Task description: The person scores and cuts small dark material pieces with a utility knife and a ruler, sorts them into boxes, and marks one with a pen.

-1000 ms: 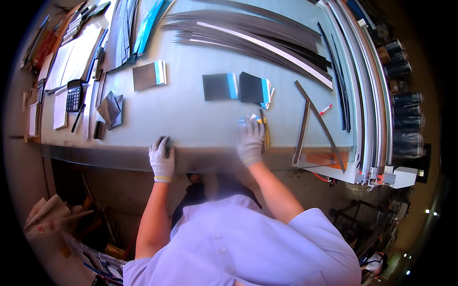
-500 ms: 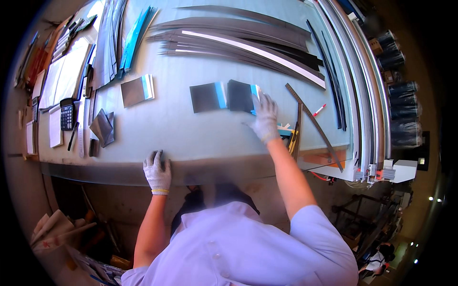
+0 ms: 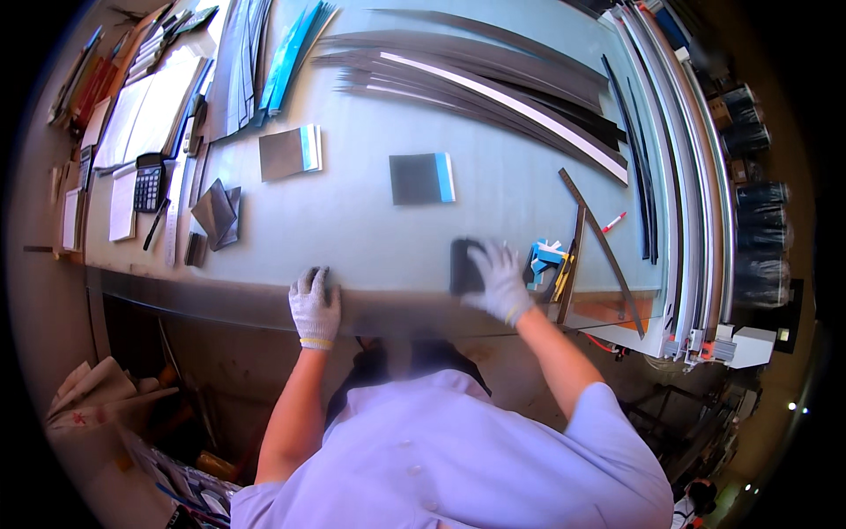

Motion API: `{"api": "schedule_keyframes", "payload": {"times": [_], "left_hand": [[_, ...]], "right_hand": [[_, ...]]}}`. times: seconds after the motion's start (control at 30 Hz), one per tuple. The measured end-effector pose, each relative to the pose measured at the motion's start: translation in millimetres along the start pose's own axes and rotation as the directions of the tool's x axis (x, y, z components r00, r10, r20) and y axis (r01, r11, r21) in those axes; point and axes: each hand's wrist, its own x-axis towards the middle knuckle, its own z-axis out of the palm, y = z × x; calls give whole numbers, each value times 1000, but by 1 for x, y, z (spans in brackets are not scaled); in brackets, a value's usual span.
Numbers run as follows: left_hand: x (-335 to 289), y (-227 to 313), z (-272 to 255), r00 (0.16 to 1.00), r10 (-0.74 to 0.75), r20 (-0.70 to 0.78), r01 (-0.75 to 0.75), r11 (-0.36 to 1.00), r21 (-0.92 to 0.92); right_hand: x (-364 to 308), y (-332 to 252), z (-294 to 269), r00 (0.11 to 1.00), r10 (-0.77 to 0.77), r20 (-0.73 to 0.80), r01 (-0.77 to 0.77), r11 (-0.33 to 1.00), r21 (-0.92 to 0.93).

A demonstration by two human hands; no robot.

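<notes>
My right hand [image 3: 500, 280], in a light knit glove, is near the front edge of the table. Its thumb and fingers hold a small dark rectangular sheet or stack [image 3: 463, 267], partly covered by the hand. My gloved left hand [image 3: 314, 309] rests at the table's front edge, fingers stretched out and nothing in it. Between and beyond the hands lies a dark square sheet [image 3: 412, 180] with a blue and white strip along its right side. A similar brown-grey square [image 3: 281, 157] lies farther left. Two overlapping dark pieces [image 3: 217, 214] are beyond the left hand.
Small blue and white scraps [image 3: 548, 254] lie right of my right hand, beside yellow-handled tools [image 3: 565, 276] and a brown angled ruler [image 3: 603, 254]. Long dark strips [image 3: 476, 79] spread across the back. A calculator [image 3: 149, 183] and papers [image 3: 132, 119] are at left; metal rails [image 3: 701, 176] run at right.
My right hand has drawn the dark piece toward the table's front edge, away from the other square. The blue and white scraps are now uncovered. The view has shifted; my left hand stays at the edge.
</notes>
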Motion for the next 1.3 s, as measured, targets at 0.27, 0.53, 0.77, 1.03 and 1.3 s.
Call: {"api": "schedule_keyframes", "payload": {"times": [0.27, 0.53, 0.77, 1.03, 1.3], "left_hand": [[2, 1, 2, 1000, -18, -13, 18, 1000, -14], [22, 85, 19, 642, 14, 766, 565, 667, -486], [18, 81, 43, 765, -37, 643, 602, 393, -695], [49, 101, 9, 867, -53, 496, 471, 418, -777], [67, 81, 13, 904, -23, 426, 348, 617, -706]], "right_hand": [[-81, -48, 7, 991, -131, 36, 127, 986, 108], [-25, -84, 1, 959, -141, -246, 177, 976, 130], [24, -91, -27, 973, 89, -214, -48, 980, 191], [38, -58, -11, 955, 297, 3, -68, 211, 975], [57, -79, 14, 911, 397, -112, 39, 187, 982]]}}
